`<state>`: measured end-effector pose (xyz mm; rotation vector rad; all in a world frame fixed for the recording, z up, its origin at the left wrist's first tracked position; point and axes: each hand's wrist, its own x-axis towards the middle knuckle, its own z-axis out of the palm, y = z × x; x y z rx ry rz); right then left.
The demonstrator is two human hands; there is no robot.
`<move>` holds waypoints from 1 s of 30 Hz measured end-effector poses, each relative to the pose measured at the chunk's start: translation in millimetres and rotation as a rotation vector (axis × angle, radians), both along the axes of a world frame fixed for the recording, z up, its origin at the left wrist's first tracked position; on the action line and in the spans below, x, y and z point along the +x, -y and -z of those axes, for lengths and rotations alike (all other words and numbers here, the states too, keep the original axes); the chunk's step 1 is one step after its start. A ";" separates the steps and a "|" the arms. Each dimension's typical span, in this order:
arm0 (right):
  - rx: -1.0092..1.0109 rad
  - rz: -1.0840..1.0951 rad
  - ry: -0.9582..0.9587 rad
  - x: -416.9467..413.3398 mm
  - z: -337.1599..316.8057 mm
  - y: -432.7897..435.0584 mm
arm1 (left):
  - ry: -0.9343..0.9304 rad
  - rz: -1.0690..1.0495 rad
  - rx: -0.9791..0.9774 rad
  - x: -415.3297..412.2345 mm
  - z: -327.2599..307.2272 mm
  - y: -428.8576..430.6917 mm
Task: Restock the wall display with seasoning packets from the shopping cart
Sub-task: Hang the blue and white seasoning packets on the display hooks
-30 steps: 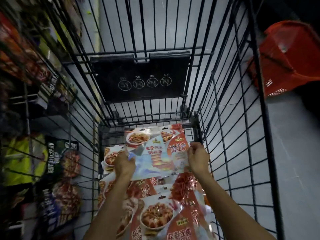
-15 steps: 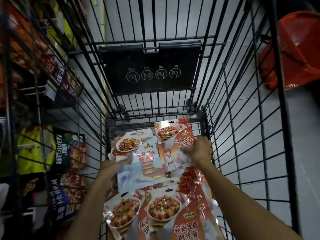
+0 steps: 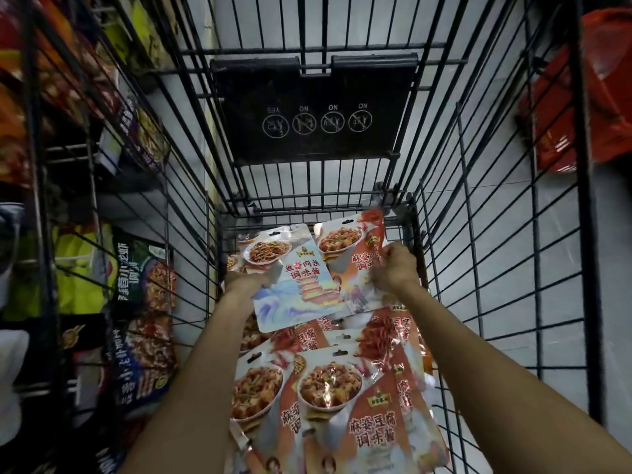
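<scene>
Inside the black wire shopping cart (image 3: 444, 234) lies a pile of seasoning packets (image 3: 342, 398), mostly orange-red with a bowl picture. My left hand (image 3: 244, 282) holds a pale blue packet (image 3: 294, 285) by its left edge, mostly hidden under it. My right hand (image 3: 395, 271) grips an orange packet (image 3: 355, 258) at its right edge, fingers curled on it. Both packets are lifted a little above the pile, the blue one overlapping the orange one.
The cart's folded black child-seat flap (image 3: 311, 107) stands at the far end. Shelves with hanging packets (image 3: 143, 289) run along the left, seen through the cart's side. A red basket (image 3: 595, 97) sits on the grey floor at the right.
Both hands have lifted the blue and orange packets slightly and drawn them toward the cart's far end. The view has shifted closer and lower over the cart.
</scene>
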<state>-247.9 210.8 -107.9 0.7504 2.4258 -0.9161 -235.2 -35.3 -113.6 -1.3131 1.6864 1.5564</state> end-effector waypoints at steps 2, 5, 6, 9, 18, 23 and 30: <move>-0.187 0.179 0.050 -2.0 -2.8 -1.8 | -0.022 -0.020 -0.014 -3.5 3.1 -1.9; -0.299 0.293 0.105 -3.1 -1.3 -5.8 | -0.020 -0.050 -0.051 -5.5 5.3 -6.6; -0.334 0.319 0.117 -3.4 -1.3 -6.4 | -0.010 -0.043 -0.054 -5.0 5.4 -7.7; -0.464 0.366 0.179 -4.2 -2.5 -5.3 | 0.022 -0.020 -0.020 -5.4 6.8 -10.2; -0.654 0.386 0.299 4.4 -19.4 1.2 | 0.146 0.183 0.059 1.5 -9.0 3.3; -0.646 0.427 0.137 16.4 -44.4 4.4 | 0.029 0.156 0.069 16.6 -40.0 5.9; -0.622 0.299 -0.128 33.4 -112.8 -2.0 | -0.283 -0.006 -0.226 51.4 -114.9 16.9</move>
